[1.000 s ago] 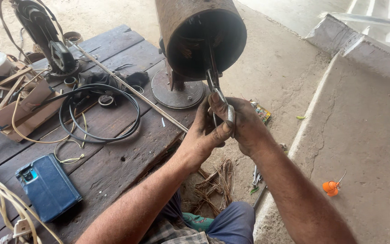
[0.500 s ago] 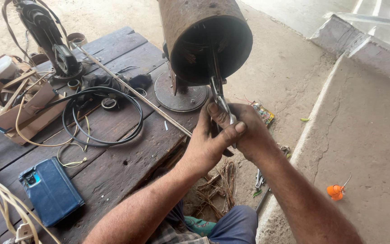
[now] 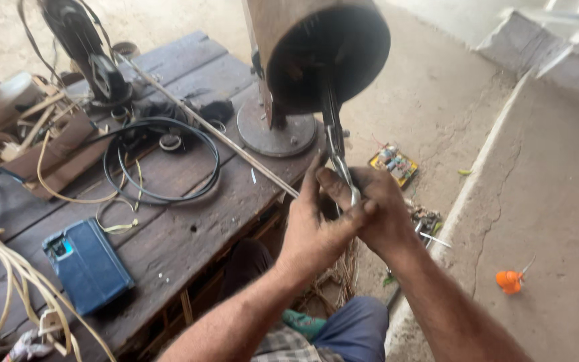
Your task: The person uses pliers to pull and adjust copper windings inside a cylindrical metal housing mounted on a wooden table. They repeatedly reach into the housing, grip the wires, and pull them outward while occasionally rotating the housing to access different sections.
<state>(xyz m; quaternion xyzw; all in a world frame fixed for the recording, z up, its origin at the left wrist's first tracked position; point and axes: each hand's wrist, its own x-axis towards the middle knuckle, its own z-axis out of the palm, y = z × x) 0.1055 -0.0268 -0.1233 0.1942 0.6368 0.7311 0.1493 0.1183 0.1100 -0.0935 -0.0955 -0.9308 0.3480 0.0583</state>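
Both your left hand (image 3: 313, 228) and right hand (image 3: 380, 214) close tight around the pliers (image 3: 336, 151) handles, long axis running up and away into the dark mouth of the rusty drum (image 3: 319, 50), right hand nearer

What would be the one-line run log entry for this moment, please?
left hand: grips metal pliers | right hand: grips pliers too | pliers tip: inside dark open-ended metal cylinder | support: worn wooden table

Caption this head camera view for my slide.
Both hands, left hand and right hand, grip metal pliers reaching into a rusty cylindrical housing.
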